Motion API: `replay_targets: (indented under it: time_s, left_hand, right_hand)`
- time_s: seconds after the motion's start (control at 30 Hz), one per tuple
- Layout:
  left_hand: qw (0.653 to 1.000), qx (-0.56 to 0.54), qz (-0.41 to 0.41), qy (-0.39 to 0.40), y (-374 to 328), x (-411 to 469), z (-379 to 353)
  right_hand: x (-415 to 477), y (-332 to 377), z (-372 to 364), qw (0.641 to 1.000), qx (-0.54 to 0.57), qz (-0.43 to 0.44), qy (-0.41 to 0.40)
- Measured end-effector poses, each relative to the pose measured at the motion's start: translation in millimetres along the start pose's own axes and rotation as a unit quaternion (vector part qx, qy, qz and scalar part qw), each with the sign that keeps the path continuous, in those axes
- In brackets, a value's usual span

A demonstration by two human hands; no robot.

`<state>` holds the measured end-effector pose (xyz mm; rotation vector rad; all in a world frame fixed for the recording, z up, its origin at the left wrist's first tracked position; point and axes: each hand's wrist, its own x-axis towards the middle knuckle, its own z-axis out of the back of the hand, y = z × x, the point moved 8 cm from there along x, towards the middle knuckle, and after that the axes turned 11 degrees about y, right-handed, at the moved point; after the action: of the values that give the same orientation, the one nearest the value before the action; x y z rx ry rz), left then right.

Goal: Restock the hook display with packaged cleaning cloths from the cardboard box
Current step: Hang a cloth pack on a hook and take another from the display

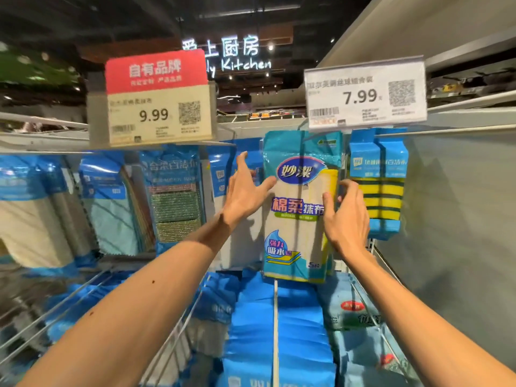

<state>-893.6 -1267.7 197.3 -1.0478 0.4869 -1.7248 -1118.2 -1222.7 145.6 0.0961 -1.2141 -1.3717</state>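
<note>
The cloth pack (pixel 298 208) hangs hemmed in. The striped sponge pack (pixel 377 191) just beside it leaves only a narrow gap, taken up by the curled fingers of the right hand (pixel 346 216). Blue packs (pixel 222 169) crowd behind the left hand (pixel 245 191). The 9.99 price tag (pixel 156 113) and 7.99 price tag (pixel 363 93) overhang the display's top edge. Lower packs (pixel 257 317) jut forward underneath. The grey side panel (pixel 460 205) walls the right edge.

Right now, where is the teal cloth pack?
The teal cloth pack hangs centre-right in the head view, under the 7.99 price tag, between the left hand and the right hand, left of the striped sponge pack.
</note>
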Motion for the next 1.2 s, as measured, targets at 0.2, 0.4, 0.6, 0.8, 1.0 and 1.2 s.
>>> replay_targets:
  time_s: [0.2, 0.4, 0.6, 0.8, 1.0, 1.2]
  left_hand:
    - [0.971, 0.219, -0.084, 0.052, 25, -110, 58]
    - [0.903, 0.412, -0.085, 0.088, 80, -303, 198]
    - [0.894, 0.428, 0.127, 0.022, 164, -535, 358]
    - [0.835, 0.341, 0.407, -0.142, 232, -773, 484]
    - [0.735, 0.243, 0.556, -0.303, 282, -964, 549]
    - [0.628, 0.22, 0.648, -0.371, 345, -1080, 607]
  right_hand:
    - [-116, 62, -33, 0.988, -0.038, 0.055, 0.142]
    - [-276, 206, -88, 0.934, -0.044, 0.211, 0.284]
    - [-473, 348, -191, 0.839, 0.0, 0.339, 0.426]
    - [-661, 458, -286, 0.712, 0.077, 0.39, 0.579]
    - [-799, 561, -363, 0.59, 0.11, 0.433, 0.673]
    - [-917, 649, -458, 0.51, 0.112, 0.423, 0.74]
